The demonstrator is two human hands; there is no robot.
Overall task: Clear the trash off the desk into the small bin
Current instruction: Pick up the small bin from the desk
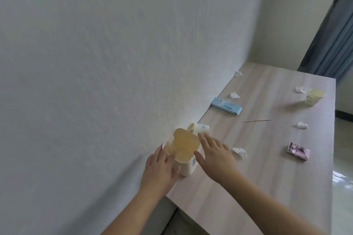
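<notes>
Small cream plastic bin (188, 166) with translucent yellow lid (186, 145): near desk corner, against the wall. Left hand (162, 168) cupped on its side; right hand (214, 155) spread open, fingertips at the lid, contact unclear through blur. Crumpled white tissues (239, 152) scattered over pale wood-grain desk (257, 187).

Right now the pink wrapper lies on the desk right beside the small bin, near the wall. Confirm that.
Not right. In the head view the pink wrapper lies near the desk's outer edge, far from the small bin. Beside the bin is a crumpled white tissue. The bin itself does stand near the wall.
</notes>
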